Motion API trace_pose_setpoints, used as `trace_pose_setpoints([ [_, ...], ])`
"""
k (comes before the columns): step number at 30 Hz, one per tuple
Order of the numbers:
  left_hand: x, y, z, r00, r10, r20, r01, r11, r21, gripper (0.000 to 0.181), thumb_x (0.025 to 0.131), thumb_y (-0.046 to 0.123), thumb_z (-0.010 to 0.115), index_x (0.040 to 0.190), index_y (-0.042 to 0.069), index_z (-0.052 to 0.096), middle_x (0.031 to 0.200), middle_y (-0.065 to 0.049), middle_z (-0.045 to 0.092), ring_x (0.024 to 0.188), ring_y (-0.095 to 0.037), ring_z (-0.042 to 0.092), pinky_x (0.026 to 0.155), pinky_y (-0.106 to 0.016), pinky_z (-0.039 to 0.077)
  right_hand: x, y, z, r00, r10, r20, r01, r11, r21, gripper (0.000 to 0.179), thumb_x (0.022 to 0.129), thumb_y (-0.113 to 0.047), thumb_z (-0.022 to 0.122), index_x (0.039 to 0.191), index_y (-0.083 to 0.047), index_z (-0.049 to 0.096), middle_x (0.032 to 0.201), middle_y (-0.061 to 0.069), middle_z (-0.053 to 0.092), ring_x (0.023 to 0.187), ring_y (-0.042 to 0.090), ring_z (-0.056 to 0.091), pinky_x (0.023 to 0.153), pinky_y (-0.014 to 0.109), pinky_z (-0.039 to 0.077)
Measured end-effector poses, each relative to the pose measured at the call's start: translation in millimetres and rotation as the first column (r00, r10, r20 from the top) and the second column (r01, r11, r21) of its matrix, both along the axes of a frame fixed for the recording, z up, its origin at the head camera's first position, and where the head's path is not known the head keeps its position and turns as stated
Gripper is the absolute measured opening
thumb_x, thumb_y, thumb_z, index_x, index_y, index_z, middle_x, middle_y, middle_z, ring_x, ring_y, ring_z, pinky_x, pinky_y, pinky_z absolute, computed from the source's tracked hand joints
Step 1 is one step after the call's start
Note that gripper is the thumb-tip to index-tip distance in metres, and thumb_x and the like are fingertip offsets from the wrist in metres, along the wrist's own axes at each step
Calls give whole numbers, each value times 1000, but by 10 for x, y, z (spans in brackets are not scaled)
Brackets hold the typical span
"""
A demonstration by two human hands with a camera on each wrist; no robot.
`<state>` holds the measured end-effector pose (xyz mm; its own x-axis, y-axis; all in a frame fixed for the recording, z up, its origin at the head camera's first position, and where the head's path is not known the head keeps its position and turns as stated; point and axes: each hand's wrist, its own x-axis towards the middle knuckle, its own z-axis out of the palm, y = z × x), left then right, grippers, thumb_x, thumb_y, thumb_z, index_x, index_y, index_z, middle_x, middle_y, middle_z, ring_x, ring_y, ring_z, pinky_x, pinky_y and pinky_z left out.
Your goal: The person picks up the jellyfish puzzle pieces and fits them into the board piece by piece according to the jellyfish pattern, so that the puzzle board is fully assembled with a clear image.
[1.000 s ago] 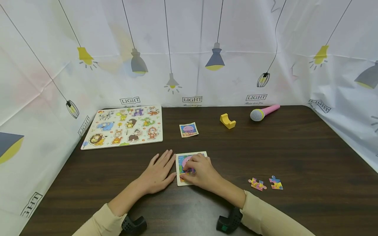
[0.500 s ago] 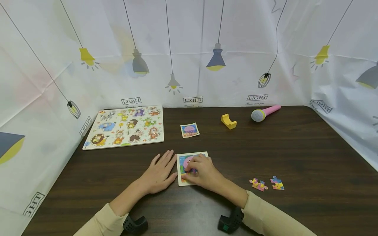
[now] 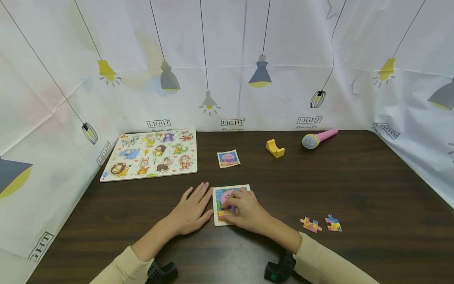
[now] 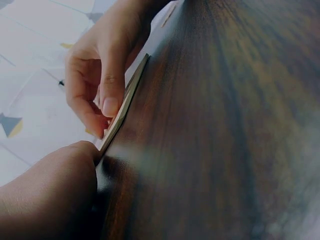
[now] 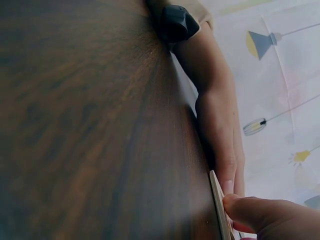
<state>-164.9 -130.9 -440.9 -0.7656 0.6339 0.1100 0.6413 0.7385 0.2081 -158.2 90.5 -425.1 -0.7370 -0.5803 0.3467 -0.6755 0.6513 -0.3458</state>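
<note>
A small framed jigsaw puzzle [image 3: 217,200] with a pink octopus picture lies flat on the dark table, seen edge-on in both wrist views. Flat on the table at its left side is my left hand [image 3: 189,211], fingers spread, with fingertips and thumb against the frame's edge. My right hand [image 3: 248,211] is over the puzzle, its thumb and fingers curled down to pinch a puzzle piece [image 3: 230,210] at the picture's lower part. In the left wrist view the right fingertips [image 4: 110,106] touch down at the board; the hand covers much of the picture's right side.
Two loose puzzle pieces, one pink-yellow [image 3: 310,224] and one blue-yellow [image 3: 333,223], lie to the right. Behind are a small octopus card [image 3: 228,158], a yellow curved block [image 3: 275,148], a toy microphone [image 3: 319,138] and an animal board [image 3: 149,156]. A printed cloth [image 3: 283,94] hangs behind the table.
My right thumb has shifted slightly to the right over the lower part of the puzzle. The left hand keeps its place; the whole view has drifted slightly.
</note>
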Motion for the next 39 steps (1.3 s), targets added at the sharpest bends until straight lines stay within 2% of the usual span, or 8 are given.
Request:
trace_pose_setpoints([
  [6,5,1,-15,1000,2,11,-2,1000,1,63,98,42,32,146,3,21,151,-16,15,138,-26,12,106,-50,10,50,64,55,999,39,-10,-38,999,32,18,74,-34,75,87,-21,71,88,-9,58,87,11,45,77,39,35],
  [13,7,1,2,1000,9,2,-9,1000,-9,64,97,45,31,146,4,21,151,-16,14,138,-25,11,107,-49,10,98,195,117,999,39,-28,-37,997,67,26,77,-33,73,99,-19,68,97,-7,61,91,12,47,75,36,34],
  [23,24,3,8,1000,16,23,-16,1000,-14,70,96,51,30,146,3,21,151,-15,15,138,-26,10,106,-50,9,155,450,164,998,38,-59,-37,999,23,30,76,-28,75,102,-14,67,97,-3,60,90,14,46,73,35,35],
  [35,12,11,-4,999,20,26,-20,1000,-12,78,92,61,27,147,6,18,152,-13,12,139,-24,8,107,-51,8,228,886,189,996,-67,-66,67,998,-1,34,74,-22,77,105,-11,66,98,-3,60,91,14,46,74,37,37],
  [39,8,16,-12,1000,21,20,-20,1000,-17,80,91,63,27,147,6,18,152,-13,12,139,-24,8,107,-51,9,249,1027,184,993,-81,-81,80,997,-19,34,73,-22,78,104,-11,66,98,-2,61,91,14,47,74,38,38],
])
